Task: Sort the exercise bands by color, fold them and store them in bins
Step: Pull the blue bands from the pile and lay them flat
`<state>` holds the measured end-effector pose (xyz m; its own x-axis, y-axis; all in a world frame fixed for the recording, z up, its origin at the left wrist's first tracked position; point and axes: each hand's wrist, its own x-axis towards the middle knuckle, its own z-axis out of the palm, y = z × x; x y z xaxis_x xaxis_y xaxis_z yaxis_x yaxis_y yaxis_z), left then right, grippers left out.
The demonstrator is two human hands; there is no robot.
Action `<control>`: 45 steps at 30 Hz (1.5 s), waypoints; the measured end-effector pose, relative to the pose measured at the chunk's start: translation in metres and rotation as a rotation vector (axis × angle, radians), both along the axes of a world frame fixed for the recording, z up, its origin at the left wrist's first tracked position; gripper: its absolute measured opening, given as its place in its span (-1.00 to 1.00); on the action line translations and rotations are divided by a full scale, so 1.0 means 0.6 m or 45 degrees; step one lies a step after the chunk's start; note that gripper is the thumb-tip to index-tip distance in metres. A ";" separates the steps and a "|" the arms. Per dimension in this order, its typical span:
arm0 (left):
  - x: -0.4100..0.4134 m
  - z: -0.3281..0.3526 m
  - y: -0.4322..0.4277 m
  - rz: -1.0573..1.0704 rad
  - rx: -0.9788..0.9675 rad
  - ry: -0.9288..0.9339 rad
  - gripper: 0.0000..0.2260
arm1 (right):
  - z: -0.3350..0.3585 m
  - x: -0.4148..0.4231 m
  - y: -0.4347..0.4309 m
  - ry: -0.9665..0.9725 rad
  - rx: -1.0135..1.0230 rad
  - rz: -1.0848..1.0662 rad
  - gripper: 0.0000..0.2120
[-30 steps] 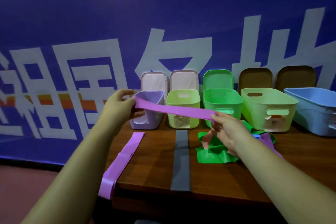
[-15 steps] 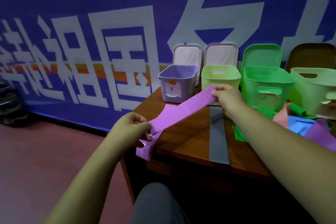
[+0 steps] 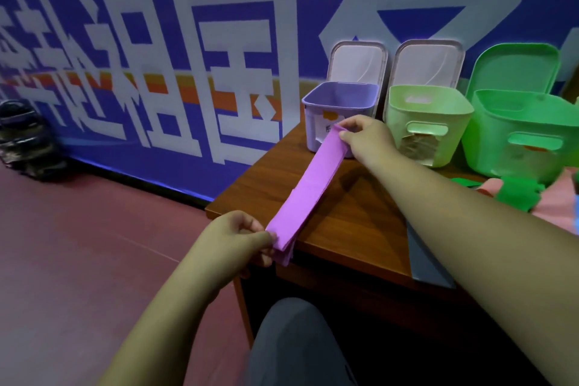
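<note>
Blue banner wall behind, wooden table (image 3: 354, 222) in front. We've got the folded purple band (image 3: 308, 194) stretched over the table's left corner: left hand (image 3: 233, 241) pinches the near end, right hand (image 3: 368, 138) pinches the far end just in front of the purple bin (image 3: 340, 103). Light green bin (image 3: 429, 122) and green bin (image 3: 526, 131) sit to its right.

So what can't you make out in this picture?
Head view, label on the purple bin: partly covered by the right hand and purple band.
Head view, bright green bin and loose bands: cut off by the right edge.
Head view, dark heap on the floor, left: too dim and blurred to identify.
</note>
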<state>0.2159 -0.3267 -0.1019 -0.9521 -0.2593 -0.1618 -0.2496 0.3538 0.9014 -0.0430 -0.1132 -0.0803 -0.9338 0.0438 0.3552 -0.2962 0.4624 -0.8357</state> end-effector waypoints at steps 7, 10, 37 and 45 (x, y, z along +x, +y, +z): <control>0.000 -0.008 0.004 -0.026 0.046 -0.085 -0.76 | -0.028 -0.023 -0.031 -0.038 0.310 -0.007 -0.87; -0.006 -0.015 0.002 -0.040 0.077 -0.118 -0.75 | -0.040 -0.029 -0.039 -0.056 0.410 0.000 -0.85; -0.005 -0.023 -0.012 -0.072 0.052 0.020 -0.87 | -0.051 -0.029 -0.046 -0.134 0.589 0.041 -0.83; -0.004 -0.032 -0.011 -0.091 -0.107 -0.022 -0.86 | -0.054 -0.021 -0.052 -0.091 0.715 0.057 -0.84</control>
<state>0.2137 -0.3332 -0.1210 -0.9659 -0.2043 -0.1592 -0.2365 0.4452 0.8637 -0.0559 -0.1447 -0.1126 -0.9529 -0.1737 0.2486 -0.2775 0.8302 -0.4835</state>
